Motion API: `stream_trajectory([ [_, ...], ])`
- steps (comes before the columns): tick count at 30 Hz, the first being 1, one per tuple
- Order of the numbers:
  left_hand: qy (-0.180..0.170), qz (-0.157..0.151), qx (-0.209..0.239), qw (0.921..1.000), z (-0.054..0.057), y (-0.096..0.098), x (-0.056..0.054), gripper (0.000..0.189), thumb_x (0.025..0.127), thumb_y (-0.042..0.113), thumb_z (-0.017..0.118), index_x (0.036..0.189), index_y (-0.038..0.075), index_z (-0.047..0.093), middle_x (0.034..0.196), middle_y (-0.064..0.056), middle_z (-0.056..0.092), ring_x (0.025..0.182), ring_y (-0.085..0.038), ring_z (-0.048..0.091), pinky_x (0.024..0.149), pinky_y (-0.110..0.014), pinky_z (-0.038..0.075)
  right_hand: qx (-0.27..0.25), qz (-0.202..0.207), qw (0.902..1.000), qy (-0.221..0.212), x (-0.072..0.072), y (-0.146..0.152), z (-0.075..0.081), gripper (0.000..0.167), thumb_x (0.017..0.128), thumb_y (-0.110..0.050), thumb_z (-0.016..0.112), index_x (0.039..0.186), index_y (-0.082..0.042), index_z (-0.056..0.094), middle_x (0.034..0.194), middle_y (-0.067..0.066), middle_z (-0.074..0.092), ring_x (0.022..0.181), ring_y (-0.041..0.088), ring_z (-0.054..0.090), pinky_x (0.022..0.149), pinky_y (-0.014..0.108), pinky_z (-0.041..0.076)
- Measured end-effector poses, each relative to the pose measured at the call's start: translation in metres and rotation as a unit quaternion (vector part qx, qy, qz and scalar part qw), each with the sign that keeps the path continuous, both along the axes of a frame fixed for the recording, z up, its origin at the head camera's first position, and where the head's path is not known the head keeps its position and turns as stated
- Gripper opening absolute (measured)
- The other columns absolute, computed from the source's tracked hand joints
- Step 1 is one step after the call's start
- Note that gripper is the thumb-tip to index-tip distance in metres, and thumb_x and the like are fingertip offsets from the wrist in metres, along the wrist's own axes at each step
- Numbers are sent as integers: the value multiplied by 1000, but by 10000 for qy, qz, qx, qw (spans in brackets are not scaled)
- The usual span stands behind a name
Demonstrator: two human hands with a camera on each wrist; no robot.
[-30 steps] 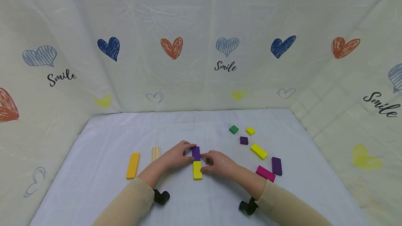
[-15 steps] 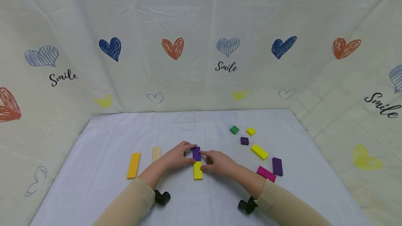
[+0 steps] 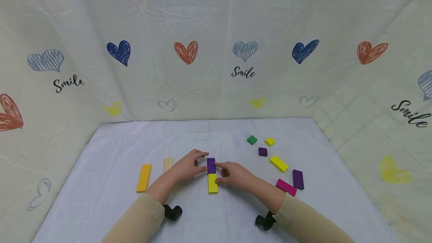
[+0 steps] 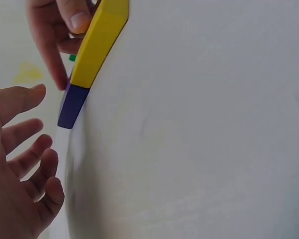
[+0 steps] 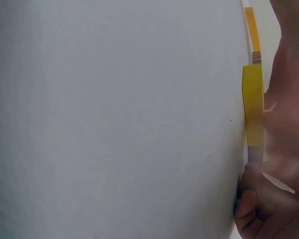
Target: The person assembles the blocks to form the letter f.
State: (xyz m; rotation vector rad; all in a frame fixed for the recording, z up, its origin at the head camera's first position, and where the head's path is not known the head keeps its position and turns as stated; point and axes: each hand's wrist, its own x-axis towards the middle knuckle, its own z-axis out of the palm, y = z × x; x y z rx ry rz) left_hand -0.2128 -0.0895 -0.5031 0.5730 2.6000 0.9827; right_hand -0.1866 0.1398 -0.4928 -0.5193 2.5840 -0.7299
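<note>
In the head view, a purple block (image 3: 210, 165) and a yellow block (image 3: 212, 183) lie end to end in a line at mid-table. My right hand (image 3: 236, 175) is at their right side, index fingertip against the purple block and thumb against the yellow one, its other fingers bent under. To the left, my left hand (image 3: 185, 166) has thumb and fingers spread, a small gap from the purple block. The left wrist view also shows that hand (image 4: 25, 154) holding nothing, near the end of the purple block (image 4: 72, 107).
An orange block (image 3: 143, 178) and pale striped wooden pieces (image 3: 168, 165) lie left. On the right are a green cube (image 3: 252, 140), small yellow (image 3: 269, 141) and purple (image 3: 263, 152) blocks, a longer yellow block (image 3: 278, 163), a dark purple block (image 3: 298, 179) and a magenta block (image 3: 286, 187).
My left hand has let go of the purple block and drawn slightly left, its fingers parting. The right hand stays against the two blocks, which look unmoved.
</note>
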Motion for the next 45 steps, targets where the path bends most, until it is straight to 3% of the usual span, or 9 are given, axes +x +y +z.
stream_trajectory([
  [10, 14, 329, 13, 9995, 8, -16, 6, 54, 92, 33, 71, 142, 24, 54, 133, 1, 53, 95, -16, 51, 77, -29, 50, -31, -95, 9999, -45, 2, -1, 1, 68, 85, -35, 79, 145, -18, 53, 83, -4, 55, 80, 14, 51, 68, 26, 47],
  [21, 60, 799, -19, 9968, 12, -49, 11, 52, 92, 32, 72, 140, 24, 57, 129, 5, 55, 90, -15, 50, 67, -31, 49, -123, -85, 9999, -33, 1, 1, 0, 67, 85, -34, 79, 145, -18, 53, 83, -4, 55, 79, 14, 51, 66, 26, 45],
  [28, 257, 780, 152, 9965, 20, -81, 21, 52, 92, 28, 72, 140, 16, 57, 127, -3, 56, 88, -16, 49, 69, -30, 46, -174, -58, 9998, -35, 2, 1, 0, 67, 85, -33, 79, 145, -17, 53, 83, -4, 55, 80, 14, 51, 67, 26, 45],
  [35, 173, 1166, -138, 9929, 25, -115, 35, 54, 93, 31, 71, 142, 17, 55, 130, -3, 54, 93, -19, 49, 70, -33, 45, -180, -78, 9998, -67, 2, 1, 0, 66, 85, -33, 79, 144, -17, 54, 83, -5, 56, 80, 14, 51, 68, 27, 46],
  [45, 365, 1469, -382, 9877, 28, -158, 52, 55, 92, 28, 71, 142, 11, 54, 134, -9, 53, 98, -22, 49, 70, -32, 47, -212, -132, 9997, -71, 2, 1, 0, 65, 85, -33, 79, 143, -16, 55, 84, -5, 56, 80, 14, 52, 69, 27, 47],
])
